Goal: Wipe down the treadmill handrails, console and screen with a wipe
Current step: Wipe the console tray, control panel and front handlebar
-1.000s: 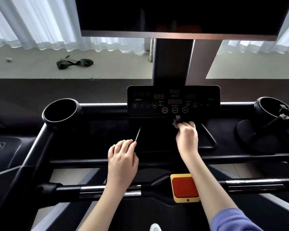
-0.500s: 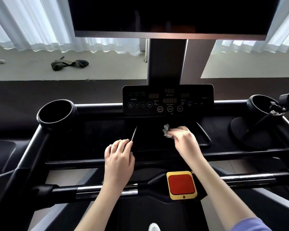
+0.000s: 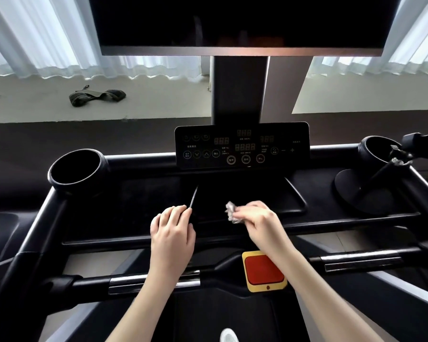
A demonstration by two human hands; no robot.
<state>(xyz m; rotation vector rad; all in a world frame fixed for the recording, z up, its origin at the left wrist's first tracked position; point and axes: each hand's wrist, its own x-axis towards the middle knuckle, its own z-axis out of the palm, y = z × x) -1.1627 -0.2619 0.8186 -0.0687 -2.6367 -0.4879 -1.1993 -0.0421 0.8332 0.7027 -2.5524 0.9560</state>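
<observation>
Setting: room with a pale floor (image 3: 158, 99) and white curtains (image 3: 35, 38), seen over a black treadmill console.

Wipe (image 3: 231, 212): small, crumpled, grey-white. Pinched in the fingertips of the right hand (image 3: 257, 222) and pressed to the near left part of the console tray (image 3: 292, 201), at the middle of the deck.

Left hand (image 3: 172, 233): rests knuckles-up on the deck just left of the tray's silver edge, fingers loosely bent, holding nothing.

Control panel (image 3: 241, 145): upright behind the tray, dim red digits and round keys, apart from both hands.

Screen (image 3: 242, 23): large, dark, mounted on a post above the panel.

Cup holders: left cup holder (image 3: 76, 169) and right cup holder (image 3: 378, 150), one at each far corner.

Front handrail (image 3: 153, 282): chrome-sleeved bar beneath both forearms, with a red stop button (image 3: 263, 270) in a yellow frame.

Stand (image 3: 361, 191): round black base on the right of the deck.

Floor item (image 3: 97, 96): dark bundle, kind unclear.
</observation>
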